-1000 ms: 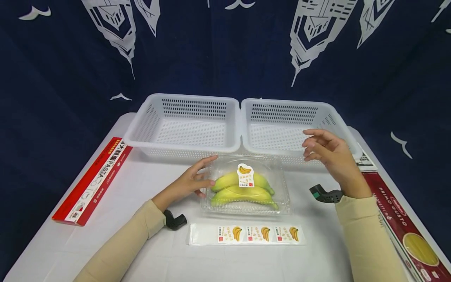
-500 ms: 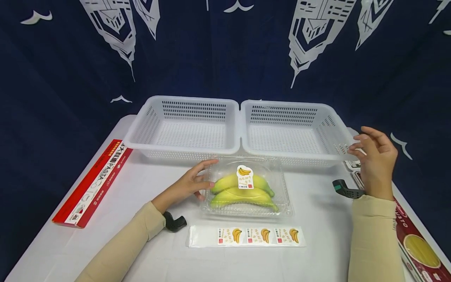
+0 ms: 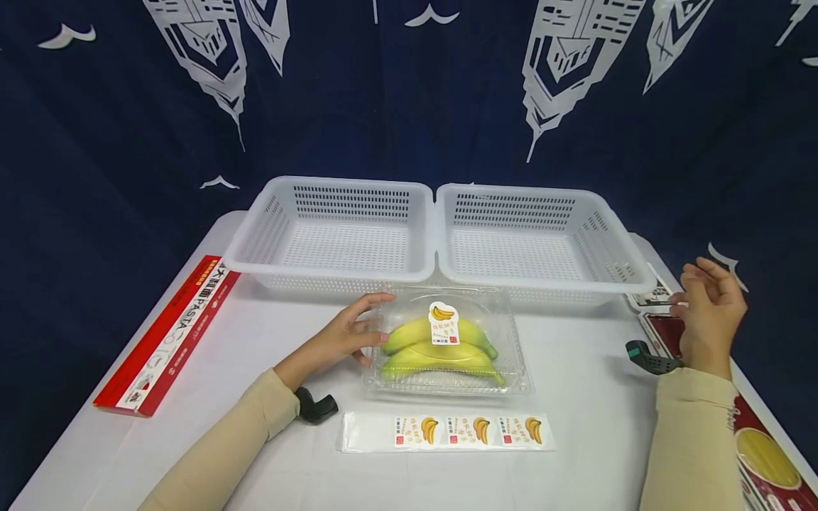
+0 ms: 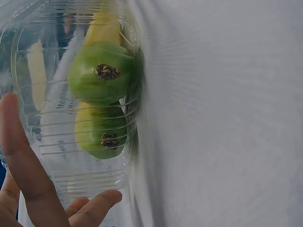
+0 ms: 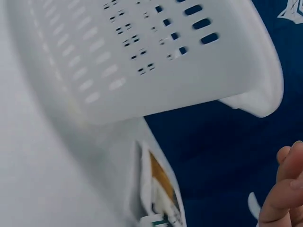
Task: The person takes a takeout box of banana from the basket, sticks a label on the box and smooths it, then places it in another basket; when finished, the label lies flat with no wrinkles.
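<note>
A clear plastic clamshell box [image 3: 516,358] stands on the white table, with bananas [image 3: 441,357] inside and a banana label [image 3: 444,325] on its lid. My left hand [image 3: 341,335] rests against the box's left side, fingers spread along it. The left wrist view shows the banana ends [image 4: 102,78] through the ribbed wall, with my fingers [image 4: 35,179] beside it. Over at the right table edge, my right hand [image 3: 712,319] hovers with loosely bent fingers and holds nothing. In front of the box lies a strip of banana stickers [image 3: 469,433].
Two white perforated baskets stand side by side behind the box, a left basket [image 3: 348,272] and a right basket [image 3: 543,282]. A red pasta box [image 3: 171,330] lies along the left edge. Dark red spaghetti packaging [image 3: 765,458] lies along the right, partly under my right arm.
My right hand has moved right, from over the right basket to the table's right edge. My left hand stays at the box, which has not moved.
</note>
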Tool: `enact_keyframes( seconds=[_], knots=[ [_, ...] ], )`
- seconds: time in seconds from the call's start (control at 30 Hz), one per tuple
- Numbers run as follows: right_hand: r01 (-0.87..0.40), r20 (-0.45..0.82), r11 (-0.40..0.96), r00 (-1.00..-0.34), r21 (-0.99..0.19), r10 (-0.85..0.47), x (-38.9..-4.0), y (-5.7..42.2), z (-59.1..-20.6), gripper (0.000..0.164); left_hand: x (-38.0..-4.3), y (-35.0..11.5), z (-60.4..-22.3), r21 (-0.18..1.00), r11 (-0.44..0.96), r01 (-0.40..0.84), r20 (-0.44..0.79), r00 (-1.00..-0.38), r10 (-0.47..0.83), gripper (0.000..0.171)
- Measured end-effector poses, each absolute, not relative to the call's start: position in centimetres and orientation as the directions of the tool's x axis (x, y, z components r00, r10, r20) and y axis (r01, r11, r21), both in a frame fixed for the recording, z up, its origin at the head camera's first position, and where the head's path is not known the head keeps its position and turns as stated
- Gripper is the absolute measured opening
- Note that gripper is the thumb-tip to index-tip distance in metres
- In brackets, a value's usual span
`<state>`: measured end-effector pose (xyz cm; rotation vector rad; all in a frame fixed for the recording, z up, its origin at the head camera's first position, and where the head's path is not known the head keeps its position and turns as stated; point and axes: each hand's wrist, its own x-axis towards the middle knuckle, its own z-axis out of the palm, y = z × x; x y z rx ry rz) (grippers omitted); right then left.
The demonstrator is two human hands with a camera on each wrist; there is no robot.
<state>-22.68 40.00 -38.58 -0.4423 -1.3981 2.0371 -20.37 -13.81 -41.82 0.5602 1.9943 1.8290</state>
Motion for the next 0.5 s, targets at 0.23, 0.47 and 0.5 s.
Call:
enact_keyframes(
  seconds=[0.23,0.47,0.5],
  knots=[
    [-0.075,-0.042,-0.219,-0.873,-0.973,0.486,-23.1,40.1,-40.6,0.036,-20.3,-13.8,-41.7,0.995,0.086,0.041,-0.010,-0.851,0.524,0.071],
    [-0.129,-0.006,-0.324,-0.922,-0.937,0.387,-23.1,39.5,-41.4,0.032,-20.2,-13.8,-41.6,0.996,0.085,0.016,-0.031,-0.853,0.520,0.075],
    [-0.144,0.005,-0.327,-0.921,-0.934,0.390,-23.1,39.4,-41.4,0.032,-20.2,-13.8,-41.5,0.996,0.085,0.015,-0.031,-0.854,0.519,0.075]
  ],
)
